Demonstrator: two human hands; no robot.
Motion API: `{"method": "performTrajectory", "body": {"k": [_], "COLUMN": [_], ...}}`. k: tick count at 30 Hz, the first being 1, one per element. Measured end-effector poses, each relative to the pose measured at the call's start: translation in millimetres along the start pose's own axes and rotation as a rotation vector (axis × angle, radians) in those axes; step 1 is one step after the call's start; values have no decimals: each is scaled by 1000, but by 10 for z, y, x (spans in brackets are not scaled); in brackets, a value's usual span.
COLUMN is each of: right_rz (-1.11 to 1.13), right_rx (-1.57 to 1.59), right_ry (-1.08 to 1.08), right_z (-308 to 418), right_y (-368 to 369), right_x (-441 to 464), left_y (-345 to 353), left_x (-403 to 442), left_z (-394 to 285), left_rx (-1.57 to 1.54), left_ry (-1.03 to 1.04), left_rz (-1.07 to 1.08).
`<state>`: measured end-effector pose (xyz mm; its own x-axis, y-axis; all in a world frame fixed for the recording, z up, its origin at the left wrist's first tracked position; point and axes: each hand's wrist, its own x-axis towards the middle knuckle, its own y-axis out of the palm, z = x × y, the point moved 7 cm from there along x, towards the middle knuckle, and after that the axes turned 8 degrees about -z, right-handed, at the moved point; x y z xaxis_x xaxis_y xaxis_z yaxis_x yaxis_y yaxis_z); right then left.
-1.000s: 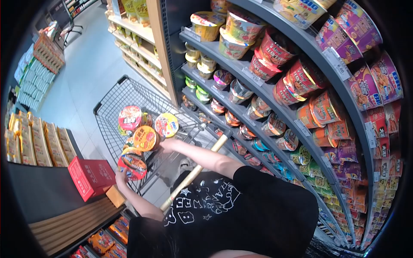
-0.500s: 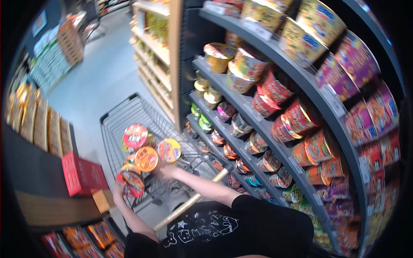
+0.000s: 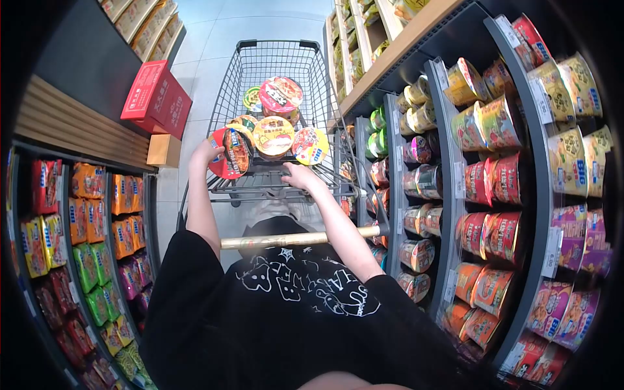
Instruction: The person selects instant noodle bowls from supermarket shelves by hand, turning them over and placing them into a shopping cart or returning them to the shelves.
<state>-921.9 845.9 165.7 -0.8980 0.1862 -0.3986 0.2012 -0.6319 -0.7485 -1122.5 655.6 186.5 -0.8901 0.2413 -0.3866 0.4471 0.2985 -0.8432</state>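
My left hand [image 3: 207, 153] grips the left edge of a red noodle bowl [image 3: 222, 166], which is tilted beside another bowl with a dark picture lid [image 3: 238, 151]. My right hand [image 3: 298, 176] is just below a yellow-lidded bowl [image 3: 273, 136] and a yellow-and-red bowl [image 3: 310, 145], fingers slightly apart, with nothing visible in it. Farther forward in the wire shopping cart [image 3: 281, 45] are a pink-and-white-lidded bowl [image 3: 281, 94] and a green one [image 3: 252, 99]. The cart's pale handle bar [image 3: 300, 238] crosses in front of my body, under my forearms.
Shelves of noodle bowls [image 3: 494, 179] line the right side. Bagged noodles [image 3: 89, 200] fill the lower left shelves. A red box [image 3: 156, 97] and a small wooden block [image 3: 164, 151] stand left of the cart. Tiled floor [image 3: 218, 29] shows ahead.
The view has swung round, so the cart now points straight ahead and the right shelves look upright. My left hand stays on the red bowl; my right hand stays near the yellow-lidded bowl.
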Motion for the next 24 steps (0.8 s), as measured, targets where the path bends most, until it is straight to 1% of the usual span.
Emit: {"method": "performTrajectory", "body": {"k": [3,5,7,9,10,11,12,13,14,15,16,17,19,21,23,24], "right_rz": [26,8,0,-16,-86,-178,-152,-159,-167,-174,-114,-72,-80,-67,-91,-99], "right_rx": [8,8,15,36,19,45,0,-35,-17,-11,-19,10,41,49,34,30], "right_ry": [28,16,24,-18,-100,-139,-121,-129,-112,-101,-37,5,13,38,31,31], "right_z": [-33,-11,-8,-50,-75,-88,-118,-157,-144,-109,-56,-19,-31,-27,4,0], "right_y": [8,2,5,65,137,138,186,251,223,182,110,67,87,73,45,53], "right_x": [-21,-15,-10,56,121,121,156,193,171,146,91,57,64,56,45,61], "left_y": [80,60,72,215,211,314,337,430,359,419,417,325,131,126,213,109], "left_x": [54,79,56,236,226,371,378,495,402,515,533,394,188,183,322,164], "left_z": [38,56,45,130,64,171,168,259,202,280,307,181,48,20,169,22], "left_rx": [-27,6,-5,-67,-99,-149,-180,-243,-234,-132,-78,-78,-79,-71,-62,-129], "left_ry": [8,12,8,88,236,340,340,408,328,400,349,331,226,271,188,222], "left_rz": [12,-45,-18,63,55,-54,-6,-49,13,-79,-83,-26,-61,-79,-115,-87]}}
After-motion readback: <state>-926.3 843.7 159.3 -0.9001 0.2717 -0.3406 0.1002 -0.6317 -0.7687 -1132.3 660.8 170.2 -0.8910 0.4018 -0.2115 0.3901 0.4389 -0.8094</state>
